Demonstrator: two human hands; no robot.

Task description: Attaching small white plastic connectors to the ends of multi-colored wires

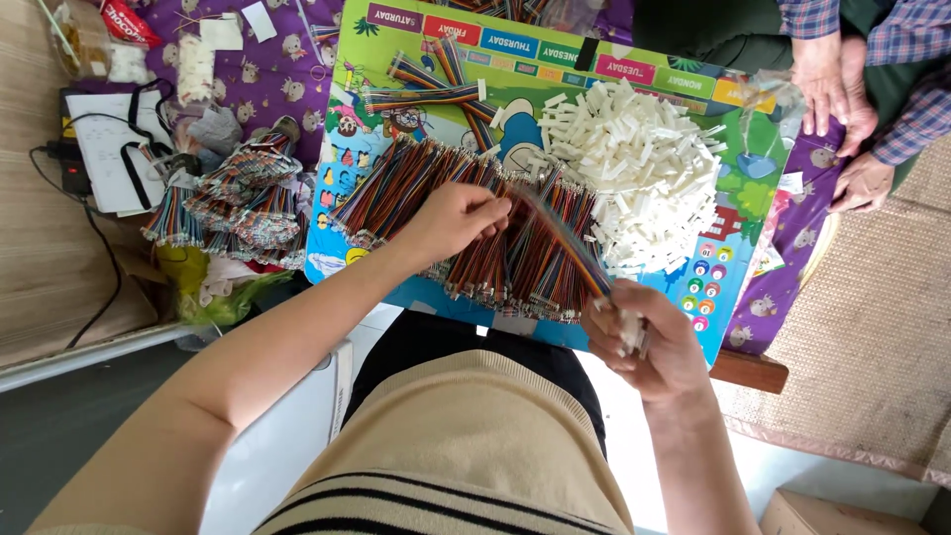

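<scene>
My left hand [454,220] pinches one end of a multicoloured ribbon wire strip [560,238] above a spread of several similar wire strips [495,263]. The strip stretches to my right hand [649,339], which grips its other end together with a small white plastic connector [631,327]. A heap of white connectors [639,173] lies just beyond the strips. All of it rests on a colourful cartoon board [347,223] across my lap.
Bundled wire strips [238,208] pile up at the left on a purple patterned cloth [267,84]. More tied bundles [436,89] lie at the board's far side. Another person's hands [842,109] rest at the upper right. A woven mat [872,327] covers the right.
</scene>
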